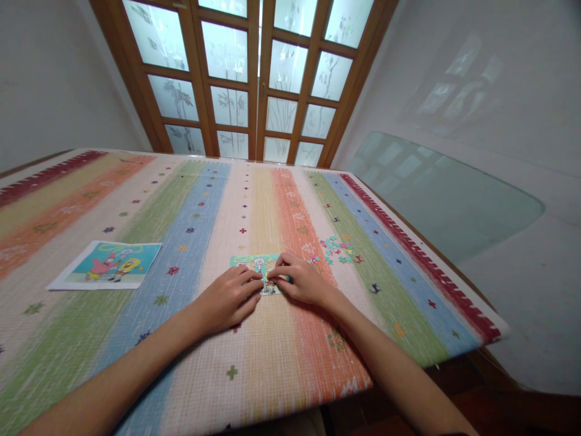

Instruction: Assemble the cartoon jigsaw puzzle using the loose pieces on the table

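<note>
A small jigsaw puzzle [251, 261] with a cartoon print lies flat on the striped cloth, partly covered by both hands. My left hand [235, 295] rests along its left side, fingers stretched out and fingertips touching the puzzle. Over the right part of the puzzle, my right hand [300, 280] is closed in a pinch, its fingertips close to those of the left. A bit of teal, looking like a puzzle piece [288, 279], shows between its thumb and fingers. Loose puzzle pieces [339, 249], mostly teal with some pink and orange, are scattered right of my right hand.
On the left lies a printed cartoon picture [109, 264] on white paper. The striped tablecloth [218, 224] covers the table, whose front edge is close below my arms. Wooden doors with frosted panes [231, 103] stand behind the table, and a white wall [512, 91] is at right.
</note>
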A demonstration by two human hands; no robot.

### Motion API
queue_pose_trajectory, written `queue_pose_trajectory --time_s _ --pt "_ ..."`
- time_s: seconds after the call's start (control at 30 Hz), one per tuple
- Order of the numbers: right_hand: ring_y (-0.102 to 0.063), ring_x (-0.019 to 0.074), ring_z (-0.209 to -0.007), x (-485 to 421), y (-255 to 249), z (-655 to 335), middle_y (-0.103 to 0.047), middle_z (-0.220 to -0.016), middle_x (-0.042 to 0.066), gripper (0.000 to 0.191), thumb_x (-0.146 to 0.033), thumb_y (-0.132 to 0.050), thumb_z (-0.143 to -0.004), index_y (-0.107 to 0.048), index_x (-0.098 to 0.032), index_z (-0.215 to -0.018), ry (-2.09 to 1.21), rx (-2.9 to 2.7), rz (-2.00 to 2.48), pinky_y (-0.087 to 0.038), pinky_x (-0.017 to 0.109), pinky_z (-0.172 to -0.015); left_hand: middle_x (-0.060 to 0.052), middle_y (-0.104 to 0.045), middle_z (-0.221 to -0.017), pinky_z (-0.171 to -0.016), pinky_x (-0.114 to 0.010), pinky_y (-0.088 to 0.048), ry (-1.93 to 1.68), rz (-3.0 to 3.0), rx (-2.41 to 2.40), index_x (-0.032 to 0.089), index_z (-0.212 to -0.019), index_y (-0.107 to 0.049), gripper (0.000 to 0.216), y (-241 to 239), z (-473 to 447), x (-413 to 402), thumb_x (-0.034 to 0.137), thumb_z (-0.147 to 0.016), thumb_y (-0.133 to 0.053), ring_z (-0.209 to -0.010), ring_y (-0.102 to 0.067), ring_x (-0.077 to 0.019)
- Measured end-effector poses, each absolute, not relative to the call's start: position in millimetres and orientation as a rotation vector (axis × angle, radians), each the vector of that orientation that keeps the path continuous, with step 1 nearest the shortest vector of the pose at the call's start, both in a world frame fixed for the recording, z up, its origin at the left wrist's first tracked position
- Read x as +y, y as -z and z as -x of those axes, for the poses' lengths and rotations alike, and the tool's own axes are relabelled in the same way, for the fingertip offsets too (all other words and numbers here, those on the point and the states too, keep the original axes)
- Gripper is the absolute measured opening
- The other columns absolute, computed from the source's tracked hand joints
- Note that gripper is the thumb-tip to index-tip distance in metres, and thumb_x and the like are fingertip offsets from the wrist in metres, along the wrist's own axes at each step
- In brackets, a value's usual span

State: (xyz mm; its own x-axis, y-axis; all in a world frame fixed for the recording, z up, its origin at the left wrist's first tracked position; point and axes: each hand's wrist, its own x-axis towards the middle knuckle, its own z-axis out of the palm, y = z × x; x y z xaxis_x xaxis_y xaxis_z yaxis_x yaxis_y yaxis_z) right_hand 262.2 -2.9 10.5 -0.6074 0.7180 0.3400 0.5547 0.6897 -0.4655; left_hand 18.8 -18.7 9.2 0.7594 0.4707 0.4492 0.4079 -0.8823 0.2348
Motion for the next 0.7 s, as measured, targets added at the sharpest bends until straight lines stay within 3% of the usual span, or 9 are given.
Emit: queue_pose_trajectory --time_s 0.4,0.7 --pt "-0.059 0.0204 -0.090 -4.3 -11.0 -255.4 -0.061 -0.089 0.005 0.017 -0.002 -0.064 -0.081 -0.071 -0.017 -0.086 -0.478 -2.319 1.044 -0.045 0.033 -0.083 -0.010 -0.068 -0.113 -0.097 -0.047 -0.052 -0.770 -2.846 0.713 0.017 -0.115 -0.064 0.021 -7.0 -17.3 -18.4 0.020 -0.103 -0.046 -0.102 -0.063 -0.0254" --pt "-0.057 0.0186 -0.089 -4.1 -15.3 -254.6 -0.059 -0.087 0.003 0.016 -0.002 -0.067 -0.081 -0.068 -0.018 -0.082 -0.561 -2.264 1.105 -0.043 0.032 -0.081 -0.011 -0.067 -0.114 -0.097 -0.048 -0.051 -0.738 -2.833 0.703 0.016 -0.116 -0.063 0.023 -9.5 -18.1 -18.2 0.019 -0.103 -0.045 -0.103 -0.063 -0.0259"
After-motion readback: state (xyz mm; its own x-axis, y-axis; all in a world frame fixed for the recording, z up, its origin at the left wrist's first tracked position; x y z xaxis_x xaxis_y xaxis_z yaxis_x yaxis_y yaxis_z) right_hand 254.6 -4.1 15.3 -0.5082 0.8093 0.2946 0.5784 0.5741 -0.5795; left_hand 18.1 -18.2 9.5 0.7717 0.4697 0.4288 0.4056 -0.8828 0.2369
